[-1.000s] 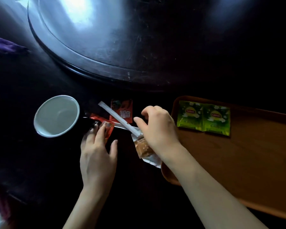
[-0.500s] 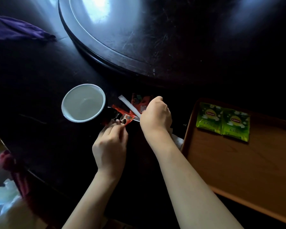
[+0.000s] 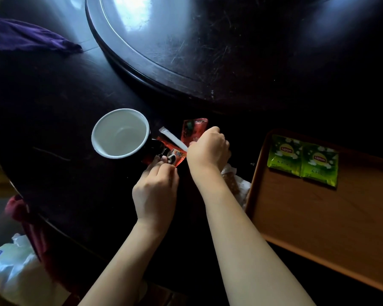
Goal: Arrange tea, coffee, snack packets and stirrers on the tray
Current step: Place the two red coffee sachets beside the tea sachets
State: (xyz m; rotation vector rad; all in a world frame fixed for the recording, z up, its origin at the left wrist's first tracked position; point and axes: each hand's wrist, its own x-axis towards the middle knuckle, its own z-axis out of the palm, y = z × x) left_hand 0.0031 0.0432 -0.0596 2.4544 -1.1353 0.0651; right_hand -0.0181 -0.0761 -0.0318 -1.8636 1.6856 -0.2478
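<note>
Left hand (image 3: 156, 191) pinches the near corner of a glossy red coffee sachet (image 3: 177, 154), which lies on the table touching the mug (image 3: 119, 133). Right hand (image 3: 208, 149) is curled round the white stirrer (image 3: 173, 138). I should lift both flat and clear of the mug, then align them beside the green tea packets (image 3: 301, 162) at the far-left corner of the tray (image 3: 307, 228).

Two lime-green tea packets (image 3: 284, 154), printed with white blossoms and a red-and-yellow logo. Honey-brown wooden tray (image 3: 307, 217). Red coffee sachets (image 3: 194, 129), white-wrapped stirrer (image 3: 173, 138). Mug (image 3: 119, 133) white inside, black outside. Glossy black table (image 3: 64, 107). Purple cloth (image 3: 27, 36).
</note>
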